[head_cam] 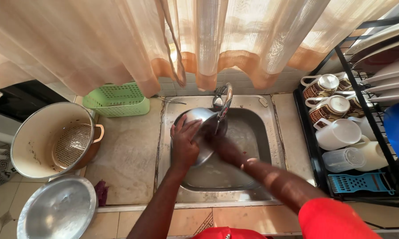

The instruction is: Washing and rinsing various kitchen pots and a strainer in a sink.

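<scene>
Steel bowl [199, 116] sits in sink [261, 128], right under tap [226, 99]. Left hand [184, 144] lies flat on bowl's outer side, fingers spread, grip open. Right hand [226, 148] inside bowl, blurred, grip unclear. Big pot [40, 137] on desk [128, 155] left of sink

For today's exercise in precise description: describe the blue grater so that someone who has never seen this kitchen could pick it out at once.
Start at the steel sink and look to its right, to the black dish rack. At the rack's front edge, below the white jug and the clear lidded container, lies the blue grater. It is the only flat, perforated blue piece there; its neighbours are rounded cups and jugs.
</scene>
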